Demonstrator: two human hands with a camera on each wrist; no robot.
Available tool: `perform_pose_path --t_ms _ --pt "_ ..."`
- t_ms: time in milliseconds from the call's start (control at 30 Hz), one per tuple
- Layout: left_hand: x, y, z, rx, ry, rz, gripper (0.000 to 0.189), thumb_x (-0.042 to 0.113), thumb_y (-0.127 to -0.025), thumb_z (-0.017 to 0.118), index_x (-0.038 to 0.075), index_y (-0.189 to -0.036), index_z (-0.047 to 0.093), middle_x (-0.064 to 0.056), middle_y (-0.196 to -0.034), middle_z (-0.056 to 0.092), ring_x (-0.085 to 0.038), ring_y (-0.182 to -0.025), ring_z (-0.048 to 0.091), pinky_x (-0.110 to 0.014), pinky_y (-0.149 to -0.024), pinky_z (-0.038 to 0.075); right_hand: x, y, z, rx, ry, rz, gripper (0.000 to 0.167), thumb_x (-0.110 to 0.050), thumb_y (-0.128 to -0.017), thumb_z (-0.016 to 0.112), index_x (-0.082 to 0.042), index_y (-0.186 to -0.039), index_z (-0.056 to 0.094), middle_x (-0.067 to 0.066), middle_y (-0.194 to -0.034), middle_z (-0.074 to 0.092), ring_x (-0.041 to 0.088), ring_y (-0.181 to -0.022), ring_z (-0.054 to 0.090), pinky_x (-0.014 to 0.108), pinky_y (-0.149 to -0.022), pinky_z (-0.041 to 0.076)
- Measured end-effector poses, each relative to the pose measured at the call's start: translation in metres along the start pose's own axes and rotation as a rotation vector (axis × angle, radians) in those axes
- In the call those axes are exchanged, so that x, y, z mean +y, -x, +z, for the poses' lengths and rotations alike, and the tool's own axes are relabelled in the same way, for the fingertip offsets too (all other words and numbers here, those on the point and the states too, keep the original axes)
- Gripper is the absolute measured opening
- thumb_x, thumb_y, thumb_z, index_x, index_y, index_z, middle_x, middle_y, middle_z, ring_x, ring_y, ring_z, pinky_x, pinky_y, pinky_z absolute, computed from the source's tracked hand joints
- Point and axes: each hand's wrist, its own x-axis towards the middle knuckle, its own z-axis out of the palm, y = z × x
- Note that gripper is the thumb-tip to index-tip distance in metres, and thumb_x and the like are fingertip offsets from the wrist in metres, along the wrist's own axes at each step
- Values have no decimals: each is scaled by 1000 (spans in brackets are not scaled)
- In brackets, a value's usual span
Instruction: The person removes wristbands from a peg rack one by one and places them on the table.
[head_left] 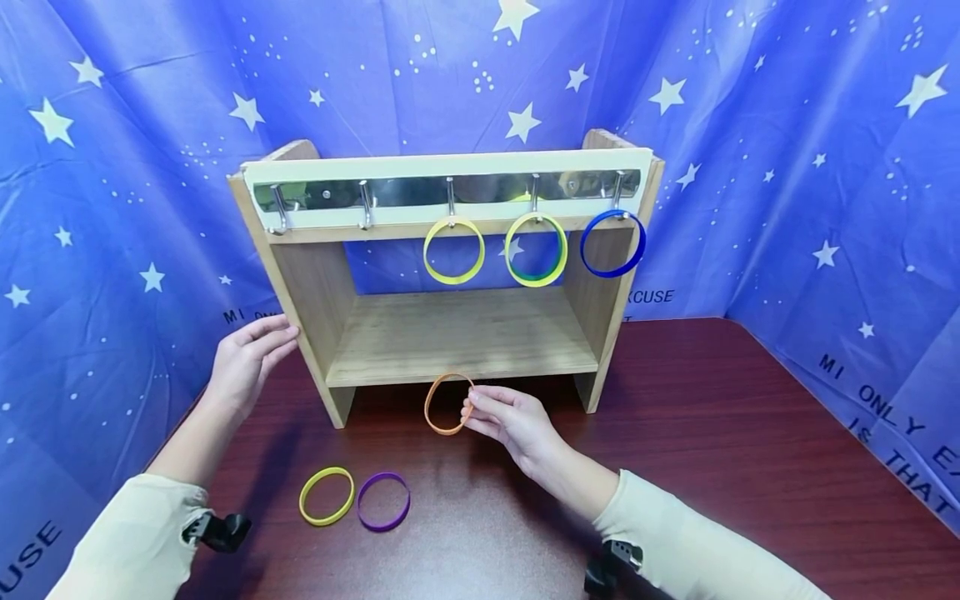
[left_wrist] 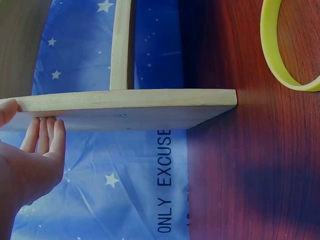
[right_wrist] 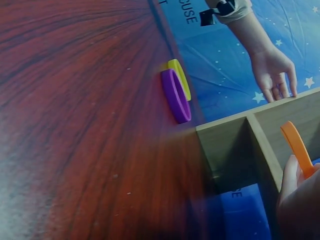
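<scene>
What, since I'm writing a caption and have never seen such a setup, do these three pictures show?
There is no machine here: a person works with two bare hands. The wide picture comes from a camera worn on the head; the two smaller ones come from wrist cameras, one per arm. On the dark red table stands a wooden rack with five hooks. Three carry bands: yellow, yellow and green, and blue. A loose yellow band and a purple band lie on the table. The right hand holds an orange band; the left hand touches the rack's side.
</scene>
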Motion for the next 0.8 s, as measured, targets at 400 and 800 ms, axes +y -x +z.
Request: perform_pose_path --t_ms 400,800 --pt "-1 2 -1 0 -12 -3 29 -10 -90 54 13 -87 71 4 -85 68 -4 -83 68 -16 -77 59 25 6 -8 -43 100 48 40 -2 -91 60 19 -123 48 -2 -82 69 9 -78 68 28 -84 60" --pt "1 0 0 -4 9 -3 29 -11 -90 53 12 -88 71 3 -86 68 -5 -83 68 -17 -78 59 46 13 -13 -92 172 110 38 -1 -89 62 22 -118 51 4 -80 69 10 -74 68 28 -79 62"
